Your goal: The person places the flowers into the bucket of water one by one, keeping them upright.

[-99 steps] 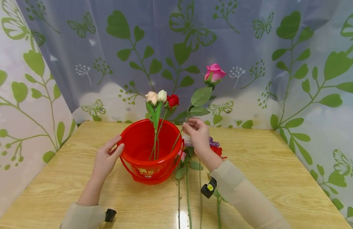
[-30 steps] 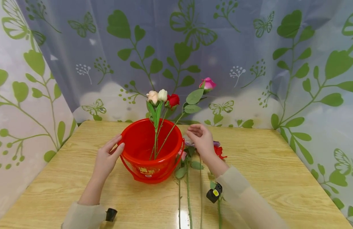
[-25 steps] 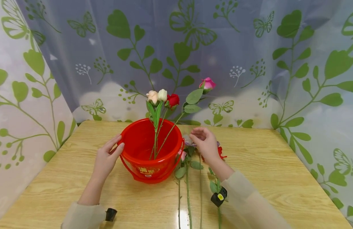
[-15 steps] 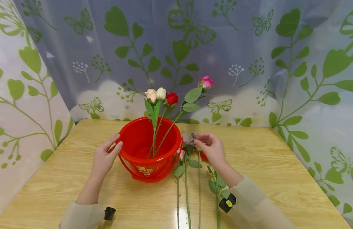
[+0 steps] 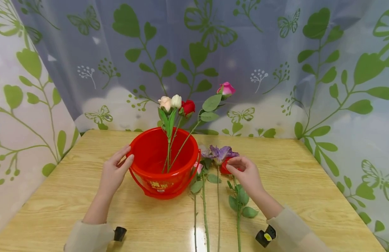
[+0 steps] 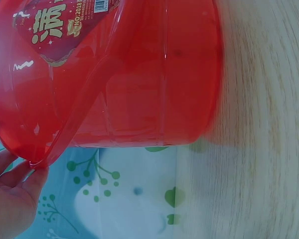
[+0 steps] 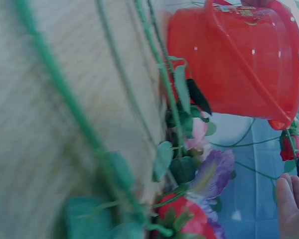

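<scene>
A red plastic bucket [image 5: 162, 185] stands on the table with artificial flowers in it: a peach rose [image 5: 165, 103], a white tulip [image 5: 176, 101], a red rose [image 5: 188, 107] and a leaning pink rose [image 5: 227, 89]. My left hand [image 5: 113, 172] holds the bucket's left rim at the handle joint, thumb and fingers either side of it in the left wrist view. To the right of the bucket, my right hand [image 5: 248, 177] hovers with loosely bent fingers and nothing between them. Close by its fingertips lie a red flower [image 5: 225, 168] and a purple flower [image 5: 222, 153].
Further stems lie beside the bucket, with a light pink flower [image 5: 198, 168] against its side. Their long stems [image 5: 205, 213] run toward the table's near edge. A patterned curtain [image 5: 232, 56] hangs behind the wooden table [image 5: 307, 196].
The right hand has let go of the pink rose, which now leans in the bucket. That hand has moved right and nearer, uncovering the purple and red flowers. The left hand stays on the rim.
</scene>
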Action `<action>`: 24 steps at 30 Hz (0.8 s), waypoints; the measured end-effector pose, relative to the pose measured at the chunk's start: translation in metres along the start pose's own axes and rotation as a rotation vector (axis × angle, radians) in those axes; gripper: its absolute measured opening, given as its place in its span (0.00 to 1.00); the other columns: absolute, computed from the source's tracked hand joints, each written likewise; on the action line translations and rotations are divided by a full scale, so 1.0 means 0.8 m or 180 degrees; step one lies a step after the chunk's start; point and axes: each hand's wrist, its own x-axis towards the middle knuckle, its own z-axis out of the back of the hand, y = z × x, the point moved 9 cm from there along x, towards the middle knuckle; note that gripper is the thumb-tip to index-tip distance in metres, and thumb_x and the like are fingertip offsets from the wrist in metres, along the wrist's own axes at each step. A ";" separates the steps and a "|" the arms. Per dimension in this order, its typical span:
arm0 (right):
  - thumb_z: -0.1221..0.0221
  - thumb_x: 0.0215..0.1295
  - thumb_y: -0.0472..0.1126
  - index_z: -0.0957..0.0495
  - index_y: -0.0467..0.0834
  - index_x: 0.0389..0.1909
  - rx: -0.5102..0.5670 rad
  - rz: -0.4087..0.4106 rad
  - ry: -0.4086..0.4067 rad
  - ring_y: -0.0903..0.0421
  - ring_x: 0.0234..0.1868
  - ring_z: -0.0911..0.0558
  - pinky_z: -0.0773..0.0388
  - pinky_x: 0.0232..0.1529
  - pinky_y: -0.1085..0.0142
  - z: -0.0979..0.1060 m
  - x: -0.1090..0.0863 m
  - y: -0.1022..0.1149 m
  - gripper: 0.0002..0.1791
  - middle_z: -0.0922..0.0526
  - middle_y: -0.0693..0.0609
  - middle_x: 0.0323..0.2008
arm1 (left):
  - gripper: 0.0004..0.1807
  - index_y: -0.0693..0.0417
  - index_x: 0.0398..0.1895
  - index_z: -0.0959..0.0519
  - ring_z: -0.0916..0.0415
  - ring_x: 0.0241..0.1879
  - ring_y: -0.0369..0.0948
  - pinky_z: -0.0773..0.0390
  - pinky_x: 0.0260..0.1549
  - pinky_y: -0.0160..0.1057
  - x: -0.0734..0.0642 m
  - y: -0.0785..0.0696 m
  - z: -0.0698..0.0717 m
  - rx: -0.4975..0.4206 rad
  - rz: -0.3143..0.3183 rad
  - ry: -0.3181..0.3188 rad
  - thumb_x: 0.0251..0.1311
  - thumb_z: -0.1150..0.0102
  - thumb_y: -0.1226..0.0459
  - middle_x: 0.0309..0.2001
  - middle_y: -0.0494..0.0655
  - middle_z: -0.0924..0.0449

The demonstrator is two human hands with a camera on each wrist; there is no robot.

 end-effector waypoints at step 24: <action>0.40 0.53 0.31 0.25 0.29 0.39 -0.0479 -0.0528 0.0453 0.54 0.35 0.22 0.23 0.32 0.69 0.014 -0.073 -0.062 0.13 0.20 0.43 0.34 | 0.20 0.69 0.52 0.29 0.36 0.55 0.49 0.31 0.42 0.26 0.000 -0.001 0.000 -0.0014 -0.0004 -0.0014 0.57 0.45 0.68 0.55 0.57 0.31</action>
